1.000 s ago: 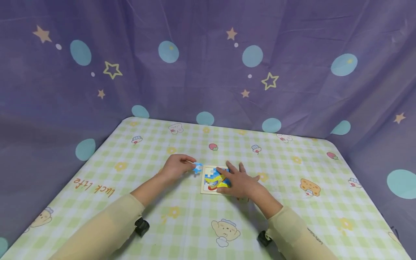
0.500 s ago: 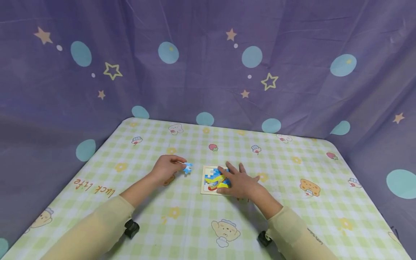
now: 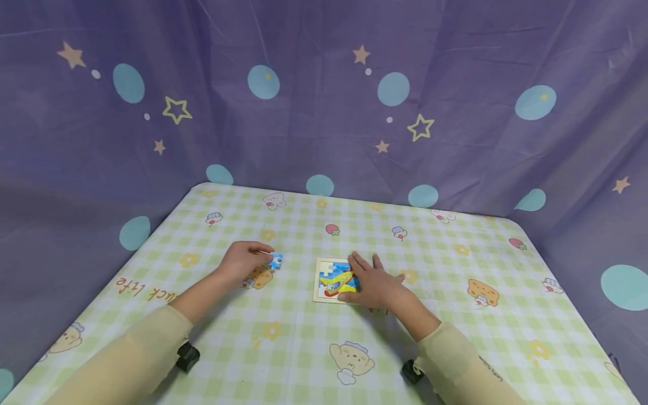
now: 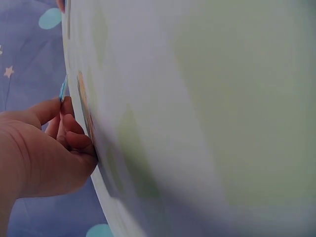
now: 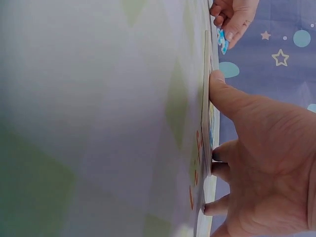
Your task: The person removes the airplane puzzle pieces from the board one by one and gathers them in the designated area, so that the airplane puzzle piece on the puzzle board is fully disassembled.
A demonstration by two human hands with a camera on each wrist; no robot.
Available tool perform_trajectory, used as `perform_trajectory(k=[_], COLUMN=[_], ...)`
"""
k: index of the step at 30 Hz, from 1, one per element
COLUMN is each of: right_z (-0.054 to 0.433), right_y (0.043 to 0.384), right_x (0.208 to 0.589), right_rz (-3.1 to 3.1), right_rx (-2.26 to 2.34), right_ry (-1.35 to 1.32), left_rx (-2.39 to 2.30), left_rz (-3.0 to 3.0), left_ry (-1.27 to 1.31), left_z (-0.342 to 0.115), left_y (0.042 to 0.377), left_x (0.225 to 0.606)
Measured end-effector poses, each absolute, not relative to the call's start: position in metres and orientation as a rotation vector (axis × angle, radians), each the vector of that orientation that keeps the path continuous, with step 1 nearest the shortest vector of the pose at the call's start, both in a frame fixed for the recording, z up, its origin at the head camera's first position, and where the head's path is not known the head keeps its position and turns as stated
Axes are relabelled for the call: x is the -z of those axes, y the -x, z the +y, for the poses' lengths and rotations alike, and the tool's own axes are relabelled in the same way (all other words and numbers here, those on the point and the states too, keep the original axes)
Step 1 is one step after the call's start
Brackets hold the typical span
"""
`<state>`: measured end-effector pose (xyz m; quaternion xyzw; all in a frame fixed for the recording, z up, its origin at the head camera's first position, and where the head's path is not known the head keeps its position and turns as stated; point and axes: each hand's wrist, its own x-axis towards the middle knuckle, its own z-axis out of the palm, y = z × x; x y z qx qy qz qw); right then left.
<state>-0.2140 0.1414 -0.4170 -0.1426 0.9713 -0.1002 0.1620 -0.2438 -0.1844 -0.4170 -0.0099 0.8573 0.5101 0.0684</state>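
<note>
Between thumb and fingertips my left hand (image 3: 244,262) pinches a blue-and-white jigsaw piece (image 3: 275,261), held just over the tablecloth and left of the puzzle. The piece appears edge-on in the left wrist view. A square jigsaw puzzle (image 3: 334,279) in a pale wooden frame lies flat, its picture blue, yellow and red. At its upper left a pale gap shows among the pieces. Across the puzzle's right side rests my right hand (image 3: 377,284), fingers spread and thumb on the picture; it hides that side. The right wrist view shows the thumb touching the frame (image 5: 206,106).
A green-and-white checked tablecloth (image 3: 298,349) with printed cartoon figures covers the table. Behind it hangs a purple curtain (image 3: 324,129) with stars and blue dots. Black cameras are strapped under both forearms.
My left hand has drawn away to the left from the puzzle's edge, carrying the jigsaw piece. The right hand stays on the puzzle, its index finger shifted slightly right, uncovering more picture.
</note>
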Motion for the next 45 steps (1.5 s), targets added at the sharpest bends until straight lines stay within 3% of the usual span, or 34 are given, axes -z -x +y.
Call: perform_trajectory(k=[20,45], right_z=[0.146,0.144], right_y=[0.207,0.209], right_x=[0.415,0.416], right_rz=[2.709,2.696], right_rx=[0.312,0.311], right_ry=[0.254,0.250], left_rx=[-1.417,-1.367], left_rz=[2.716,2.764], left_ry=[0.066,0.104], left_z=[-0.228,-0.232], left_y=[0.245,0.248], left_x=[0.418,0.424])
